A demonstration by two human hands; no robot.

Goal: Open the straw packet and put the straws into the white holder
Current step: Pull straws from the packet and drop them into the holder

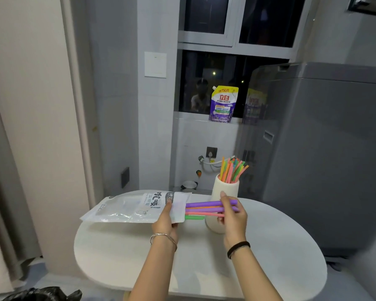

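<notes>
The clear and white straw packet [130,207] is held level above the round white table [139,257], its open mouth facing right. My left hand [165,220] grips the packet near that mouth. A bunch of purple, orange, pink and green straws [204,208] sticks out of the opening, and my right hand [232,213] pinches their right ends. Behind my right hand stands the white holder [223,192], with several orange, green and pink straws [233,170] fanned out of its top.
A grey washing machine [326,153] stands close to the table's right side. A purple and yellow detergent pouch [223,104] sits on the window sill behind. A beige curtain [0,170] hangs at left, and a black bag [41,294] lies on the floor.
</notes>
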